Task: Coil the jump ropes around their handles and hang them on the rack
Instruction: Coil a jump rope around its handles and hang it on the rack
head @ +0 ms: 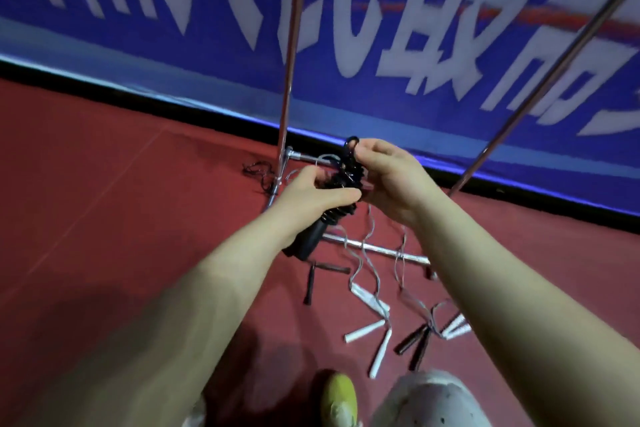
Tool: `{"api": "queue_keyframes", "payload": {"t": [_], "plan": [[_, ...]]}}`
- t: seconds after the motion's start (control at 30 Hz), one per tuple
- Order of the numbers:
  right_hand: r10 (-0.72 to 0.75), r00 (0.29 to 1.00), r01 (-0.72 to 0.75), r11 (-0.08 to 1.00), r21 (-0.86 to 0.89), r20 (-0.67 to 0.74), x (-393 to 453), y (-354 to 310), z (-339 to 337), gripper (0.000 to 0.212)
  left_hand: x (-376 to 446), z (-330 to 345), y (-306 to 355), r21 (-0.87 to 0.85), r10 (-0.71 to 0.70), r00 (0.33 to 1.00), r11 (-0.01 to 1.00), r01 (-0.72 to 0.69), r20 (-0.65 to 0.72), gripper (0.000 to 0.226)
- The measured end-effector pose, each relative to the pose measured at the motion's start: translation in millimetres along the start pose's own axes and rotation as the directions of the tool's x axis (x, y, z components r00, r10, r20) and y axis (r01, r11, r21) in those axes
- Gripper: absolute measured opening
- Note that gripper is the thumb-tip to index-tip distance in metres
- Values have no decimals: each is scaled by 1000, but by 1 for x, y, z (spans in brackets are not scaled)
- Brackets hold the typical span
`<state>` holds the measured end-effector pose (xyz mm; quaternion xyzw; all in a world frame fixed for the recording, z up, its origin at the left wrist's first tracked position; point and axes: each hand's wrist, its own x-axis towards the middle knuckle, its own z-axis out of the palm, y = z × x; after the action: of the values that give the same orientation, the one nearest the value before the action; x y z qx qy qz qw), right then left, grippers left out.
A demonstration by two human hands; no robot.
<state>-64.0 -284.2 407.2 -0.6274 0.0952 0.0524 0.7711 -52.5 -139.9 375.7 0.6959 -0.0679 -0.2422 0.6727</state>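
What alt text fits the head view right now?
Both hands hold a black jump rope: left hand grips its coiled handles, right hand pinches a rope loop. Uncoiled ropes lie on the red floor by the metal rack.

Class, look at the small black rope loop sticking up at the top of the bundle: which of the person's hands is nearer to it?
Right. The right hand pinches the rope just beside the black rope loop; the left hand grips the coiled black handles lower down, below the loop.

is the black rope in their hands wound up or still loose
Mostly wound: the black rope sits in tight coils around its handles, gripped by the left hand, while the right hand pinches a last loop at top.
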Motion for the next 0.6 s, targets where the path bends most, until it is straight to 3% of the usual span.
{"api": "queue_keyframes", "payload": {"t": [0.13,0.27,0.47,0.6], "plan": [[-143,989,141,989,-37,-44,18,-71,-11,18,33,7,71,25,79,996,996,-80,50,64],[-260,966,260,965,-17,11,37,-140,-18,11,68,4,139,-74,155,983,986,-148,101,30],[-329,944,330,944,-22,28,68,-192,-24,35,113,0,196,-113,224,974,969,-219,35,64],[-429,902,420,896,-144,-36,94,-221,-25,37,136,3,228,-115,256,966,961,-250,38,58]]}}
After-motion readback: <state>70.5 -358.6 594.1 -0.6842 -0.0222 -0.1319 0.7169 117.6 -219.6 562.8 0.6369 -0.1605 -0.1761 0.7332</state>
